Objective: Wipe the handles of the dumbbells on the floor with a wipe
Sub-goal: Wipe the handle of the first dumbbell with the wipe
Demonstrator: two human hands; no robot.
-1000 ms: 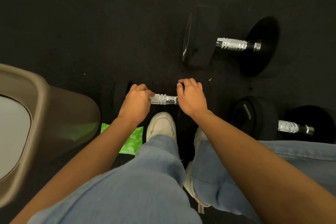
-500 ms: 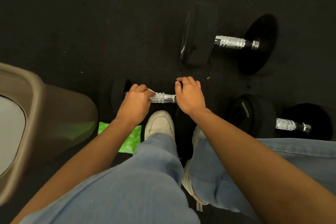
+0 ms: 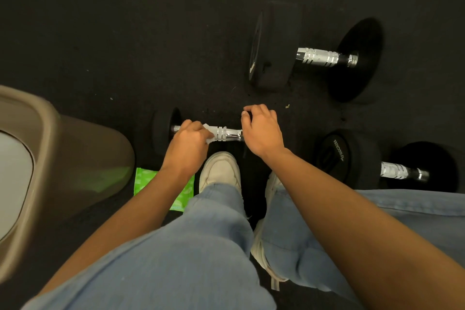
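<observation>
A small black dumbbell lies on the dark floor in front of my feet, its chrome handle (image 3: 227, 133) running left to right. My left hand (image 3: 188, 145) grips a white wipe (image 3: 209, 131) wrapped round the left part of that handle. My right hand (image 3: 261, 131) curls over the dumbbell's right head, which it hides. A larger dumbbell (image 3: 319, 56) lies further away on the right. A third dumbbell (image 3: 397, 170) lies at the right beside my leg.
A tan bin (image 3: 75, 158) with a white liner stands at the left, close to my left arm. A green wipe packet (image 3: 148, 180) lies on the floor between the bin and my white shoe (image 3: 219, 168). My jeans-clad legs fill the bottom.
My left hand with the wipe has slid a little leftwards along the handle, uncovering more chrome. My right hand stays on the right head.
</observation>
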